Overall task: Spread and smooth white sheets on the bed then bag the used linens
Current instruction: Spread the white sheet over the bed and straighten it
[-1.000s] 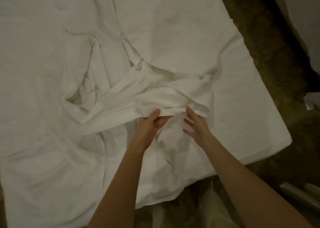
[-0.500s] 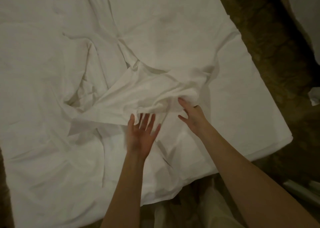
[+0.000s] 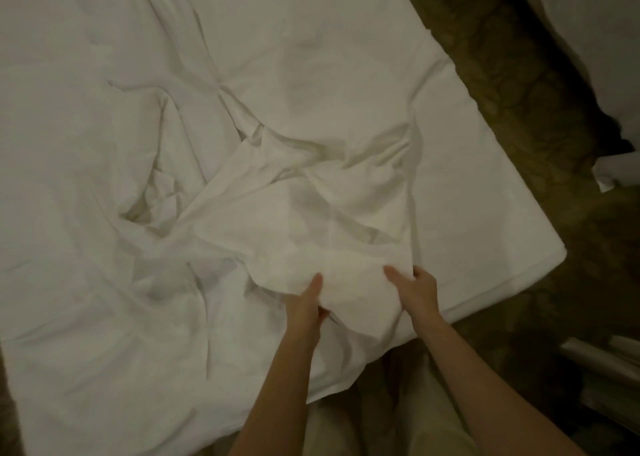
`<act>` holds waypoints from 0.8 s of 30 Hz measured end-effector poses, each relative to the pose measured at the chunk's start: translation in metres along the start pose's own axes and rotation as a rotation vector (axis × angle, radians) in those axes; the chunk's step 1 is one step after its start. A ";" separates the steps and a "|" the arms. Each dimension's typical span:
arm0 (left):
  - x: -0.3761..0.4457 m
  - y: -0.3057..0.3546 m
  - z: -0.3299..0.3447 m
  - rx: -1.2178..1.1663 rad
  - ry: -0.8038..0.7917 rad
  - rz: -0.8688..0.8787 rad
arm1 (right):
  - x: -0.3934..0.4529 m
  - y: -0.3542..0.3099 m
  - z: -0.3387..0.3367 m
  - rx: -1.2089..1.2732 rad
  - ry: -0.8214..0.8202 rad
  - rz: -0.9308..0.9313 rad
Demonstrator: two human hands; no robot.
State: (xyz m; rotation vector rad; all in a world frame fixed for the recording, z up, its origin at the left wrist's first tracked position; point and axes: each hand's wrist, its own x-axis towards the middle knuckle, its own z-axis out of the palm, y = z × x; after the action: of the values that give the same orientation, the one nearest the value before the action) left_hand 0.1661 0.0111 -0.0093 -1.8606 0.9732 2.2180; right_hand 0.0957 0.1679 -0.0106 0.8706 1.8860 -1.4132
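White sheet [image 3: 311, 206] — bunched and creased across the bed [image 3: 485, 213], near-right portion lifted. Left hand [image 3: 304, 303] and right hand [image 3: 420, 289]: fingers curled, gripping its near edge. Spreading begun, smoothing outstanding; bagging not started — no bag visible.

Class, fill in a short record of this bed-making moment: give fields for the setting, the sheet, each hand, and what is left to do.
setting: bed seen from above, dark patterned floor to its right
sheet: white sheet bunched and wrinkled mid-bed
left hand: left hand grips the sheet's near edge
right hand: right hand grips the same edge, beside the left
left to do: sheet not yet spread flat or smoothed
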 end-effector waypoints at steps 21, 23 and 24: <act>0.048 0.141 -0.100 -0.265 -0.121 0.171 | -0.052 0.072 0.045 0.141 -0.243 0.363; 0.058 0.157 -0.102 -0.233 -0.015 0.192 | -0.057 0.077 0.056 0.169 -0.229 0.349; 0.063 0.164 -0.105 -0.220 0.049 0.207 | -0.058 0.079 0.060 0.185 -0.211 0.344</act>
State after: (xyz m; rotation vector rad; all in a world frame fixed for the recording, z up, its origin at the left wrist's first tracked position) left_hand 0.1662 -0.1932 -0.0056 -1.9934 1.0084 2.5017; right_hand 0.1986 0.1182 -0.0224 1.0330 1.3891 -1.4143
